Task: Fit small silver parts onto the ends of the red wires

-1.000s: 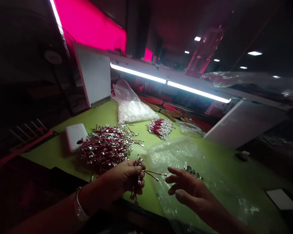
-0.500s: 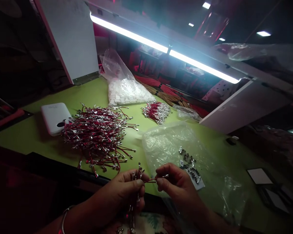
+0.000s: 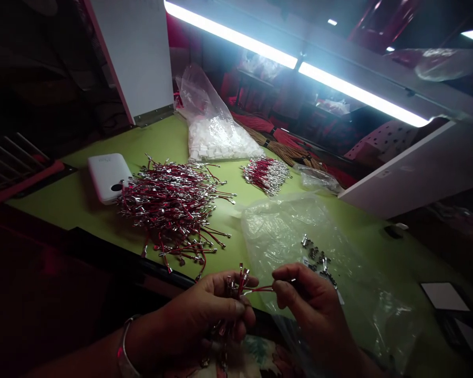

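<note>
The left hand [image 3: 205, 310] sits at the bottom centre of the frame, its fingers curled shut around a small bunch of red wires with silver crimp terminals [image 3: 236, 294], whose ends stick up above the fingers and hang down below them. A metal bangle [image 3: 124, 349] circles that wrist. Just to the right, the right hand [image 3: 311, 299] has thumb and fingers pinched together on a single red wire [image 3: 260, 289] that runs across from the bunch. Beyond the hands, a green table top [image 3: 370, 236] carries a large loose heap of the same terminal wires [image 3: 173, 210] at centre left, with a white power bank [image 3: 108, 177] touching its upper left edge. A smaller bundle of wires [image 3: 266, 175] lies toward the upper centre, beside a clear plastic bag of white connector housings [image 3: 213, 136]. A crumpled clear plastic bag [image 3: 284, 231] spreads right of centre, with small loose metal terminals [image 3: 317, 257] on it. Bundles of red and brown wire [image 3: 284, 144] lie past the far table edge, under a fluorescent tube light [image 3: 299, 60].
</note>
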Demonstrator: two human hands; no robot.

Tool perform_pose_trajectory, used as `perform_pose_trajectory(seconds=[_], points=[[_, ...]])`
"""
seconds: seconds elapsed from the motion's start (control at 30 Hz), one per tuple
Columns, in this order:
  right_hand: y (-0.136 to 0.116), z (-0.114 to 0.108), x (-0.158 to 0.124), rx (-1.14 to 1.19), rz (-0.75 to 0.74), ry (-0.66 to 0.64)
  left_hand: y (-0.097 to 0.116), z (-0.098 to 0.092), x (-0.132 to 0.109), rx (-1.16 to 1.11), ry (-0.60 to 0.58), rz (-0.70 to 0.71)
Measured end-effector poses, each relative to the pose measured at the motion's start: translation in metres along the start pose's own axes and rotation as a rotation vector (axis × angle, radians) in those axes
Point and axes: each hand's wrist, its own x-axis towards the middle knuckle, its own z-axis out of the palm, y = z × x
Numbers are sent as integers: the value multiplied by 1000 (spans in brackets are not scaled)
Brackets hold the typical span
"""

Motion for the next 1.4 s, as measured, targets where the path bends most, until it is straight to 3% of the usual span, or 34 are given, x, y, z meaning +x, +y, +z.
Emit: perform_pose_trajectory(seconds=[0.43, 0.93, 1.13, 1.4], points=[[-8, -7, 5, 99, -18, 53, -10, -6, 1, 18, -105, 65], [-1, -5, 5, 151, -130, 149, -7, 0, 0, 131, -105, 88], [-4, -2, 1, 53, -232, 129, -6, 1, 1, 131, -115, 89], [-3, -5, -5, -196, -493, 283, -4, 3, -1, 57, -119, 91]])
